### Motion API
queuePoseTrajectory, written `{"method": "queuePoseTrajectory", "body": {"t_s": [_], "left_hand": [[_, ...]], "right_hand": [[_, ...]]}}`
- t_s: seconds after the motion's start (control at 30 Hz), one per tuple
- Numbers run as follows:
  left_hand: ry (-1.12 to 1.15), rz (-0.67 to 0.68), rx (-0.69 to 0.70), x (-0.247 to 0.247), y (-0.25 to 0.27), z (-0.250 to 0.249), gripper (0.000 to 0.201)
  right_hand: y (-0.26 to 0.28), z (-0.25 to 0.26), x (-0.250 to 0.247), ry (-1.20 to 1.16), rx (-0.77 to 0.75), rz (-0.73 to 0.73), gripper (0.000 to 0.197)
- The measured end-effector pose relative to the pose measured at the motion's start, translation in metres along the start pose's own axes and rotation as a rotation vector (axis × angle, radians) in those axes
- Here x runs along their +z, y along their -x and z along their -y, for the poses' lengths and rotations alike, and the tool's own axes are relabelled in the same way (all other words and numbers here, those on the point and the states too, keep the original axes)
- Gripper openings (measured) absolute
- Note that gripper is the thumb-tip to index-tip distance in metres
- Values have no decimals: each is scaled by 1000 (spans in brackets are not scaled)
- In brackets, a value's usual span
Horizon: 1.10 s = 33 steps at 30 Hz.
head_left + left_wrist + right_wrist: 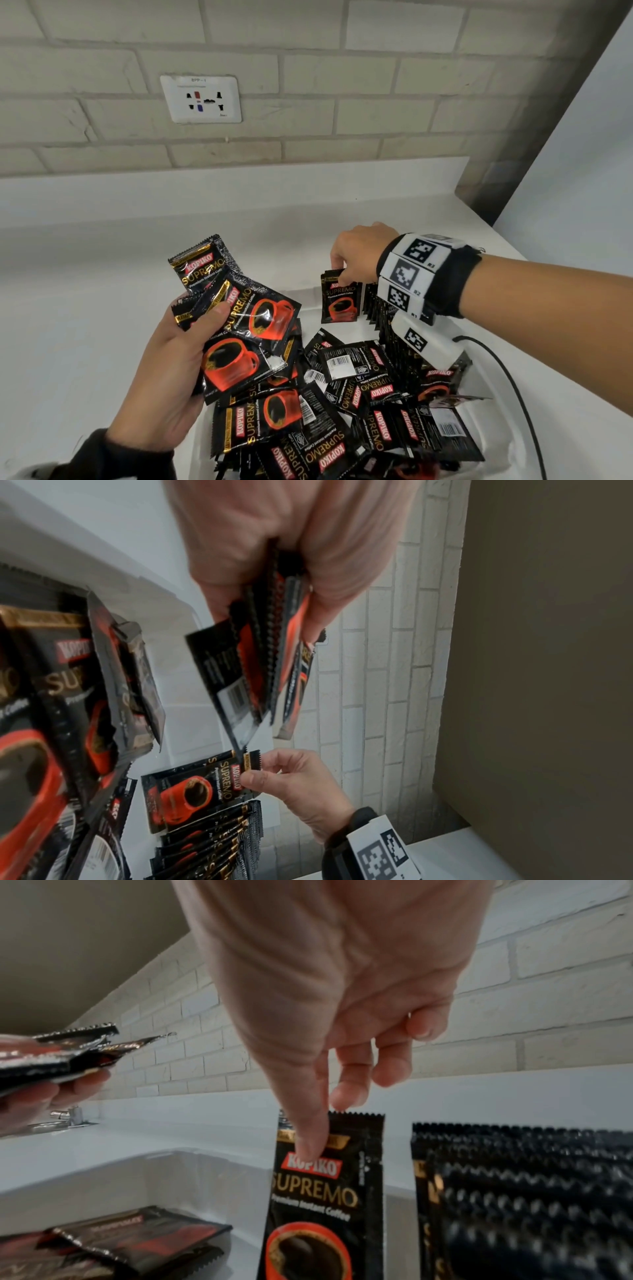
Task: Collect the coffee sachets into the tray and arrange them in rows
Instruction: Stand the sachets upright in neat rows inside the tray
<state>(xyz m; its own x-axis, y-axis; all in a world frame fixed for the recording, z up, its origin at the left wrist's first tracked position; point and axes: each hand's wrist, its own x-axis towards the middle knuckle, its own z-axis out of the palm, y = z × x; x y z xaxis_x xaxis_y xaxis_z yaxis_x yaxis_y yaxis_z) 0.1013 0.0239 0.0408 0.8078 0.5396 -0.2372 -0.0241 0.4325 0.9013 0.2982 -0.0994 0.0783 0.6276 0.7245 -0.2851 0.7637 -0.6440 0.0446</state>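
Observation:
Black and red coffee sachets lie in a loose heap (359,411) inside the white tray (301,296). My left hand (171,363) grips a fanned bunch of sachets (239,329), also seen edge-on as a bunch (263,658), above the tray's left side. My right hand (352,257) pinches the top edge of one upright sachet (340,301) between thumb and fingers (308,1131). That sachet (325,1204) stands at the tray's far end, just left of a row of upright sachets (380,308) (524,1191).
The tray sits on a white counter (85,291) against a brick wall with a power socket (202,99). A black cable (513,387) runs along the counter at the right. A metal tap fitting (68,1115) shows far left.

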Motion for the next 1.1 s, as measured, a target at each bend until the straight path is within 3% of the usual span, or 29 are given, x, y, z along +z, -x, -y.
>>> {"method": "queuePoseTrajectory", "body": {"t_s": [0.4,0.6,0.73,0.87,0.97,1.1], "left_hand": [[-16,-15,4,2,0,3,23],[-52,-2,9,8,-1,3,25],[-97,42,65,25,2,2,37],[-173,57,137,38,4,4,42],[-192,45,170,36,6,4,42],[-143,9,151,24,5,2,42]], "right_hand": [[0,-1,3,16,-39,-54,22],[21,5,-25,-119,-74,-203,17],[44,24,-35,-516,-187,-75,39],[55,37,-22,-680,-215,-9,68],[59,34,-24,-809,-200,-19,59],[60,18,-33,-862,-150,-106,23]]}}
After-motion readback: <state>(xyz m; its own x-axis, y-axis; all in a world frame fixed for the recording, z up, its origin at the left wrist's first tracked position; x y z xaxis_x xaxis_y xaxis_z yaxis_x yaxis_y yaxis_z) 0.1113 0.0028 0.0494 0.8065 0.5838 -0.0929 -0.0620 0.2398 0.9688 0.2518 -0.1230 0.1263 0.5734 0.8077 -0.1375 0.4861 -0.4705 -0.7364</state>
